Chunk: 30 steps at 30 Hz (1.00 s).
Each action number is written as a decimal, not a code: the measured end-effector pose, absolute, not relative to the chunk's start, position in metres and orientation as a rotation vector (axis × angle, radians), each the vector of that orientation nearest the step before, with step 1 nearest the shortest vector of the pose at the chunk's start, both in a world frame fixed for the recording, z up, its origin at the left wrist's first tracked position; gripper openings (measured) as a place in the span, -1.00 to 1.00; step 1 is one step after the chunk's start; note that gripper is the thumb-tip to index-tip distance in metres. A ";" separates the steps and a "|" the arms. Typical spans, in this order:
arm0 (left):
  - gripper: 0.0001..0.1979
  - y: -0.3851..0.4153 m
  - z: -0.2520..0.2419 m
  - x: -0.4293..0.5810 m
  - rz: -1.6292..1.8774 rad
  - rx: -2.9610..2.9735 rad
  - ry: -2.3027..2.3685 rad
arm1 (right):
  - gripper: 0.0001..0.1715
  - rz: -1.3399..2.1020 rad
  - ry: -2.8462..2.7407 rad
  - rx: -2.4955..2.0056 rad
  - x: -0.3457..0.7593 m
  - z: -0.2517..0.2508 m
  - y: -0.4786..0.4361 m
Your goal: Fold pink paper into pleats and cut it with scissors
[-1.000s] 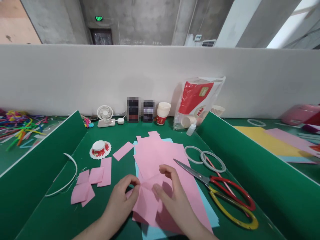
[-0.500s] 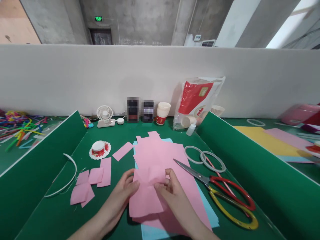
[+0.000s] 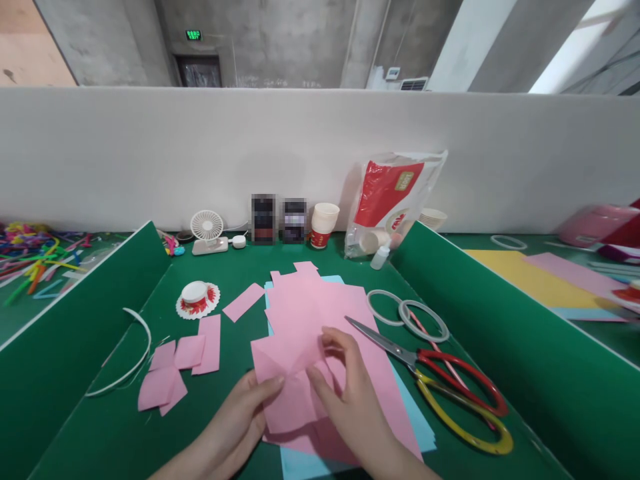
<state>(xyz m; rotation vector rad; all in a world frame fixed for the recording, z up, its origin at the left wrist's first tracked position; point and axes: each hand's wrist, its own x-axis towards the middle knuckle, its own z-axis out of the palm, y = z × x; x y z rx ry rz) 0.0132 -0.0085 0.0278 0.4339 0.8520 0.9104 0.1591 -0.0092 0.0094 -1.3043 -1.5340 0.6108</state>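
My left hand pinches the left edge of a creased pink paper sheet, its thumb on top and its fingers underneath. My right hand is at the sheet's right side, thumb and index finger curved apart. Whether its fingertips touch the paper is hard to tell. Creases run across the sheet's middle. Beneath it lie more pink paper sheets on top of light blue sheets. To the right are large scissors with one red and one yellow handle, their blades resting partly on the pink paper.
Pink paper pieces and a white curved strip lie left. Farther back are a red-and-white paper hat shape, small fan, paper cups and glue bottle. Tape rings lie right; green dividers flank the workspace.
My right hand's thumb and index finger have spread apart at the sheet. My left hand has moved lower along its edge, and the sheet has turned slightly and shifted left.
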 end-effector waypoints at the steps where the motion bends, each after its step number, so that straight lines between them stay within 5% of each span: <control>1: -0.93 -0.008 0.028 0.014 0.922 0.429 0.854 | -0.72 0.457 -1.613 -1.284 0.159 0.008 -0.010; 7: -0.90 -0.009 0.028 0.015 0.933 0.397 0.825 | -0.75 0.169 -1.899 -1.179 0.157 0.007 -0.012; 26: -0.78 -0.009 0.030 0.014 0.900 0.709 1.034 | -0.92 0.771 -1.697 -1.260 0.154 0.018 -0.009; 30: -0.77 -0.005 0.019 0.005 1.264 1.061 1.382 | -0.91 0.879 -1.658 -1.277 0.155 0.020 -0.009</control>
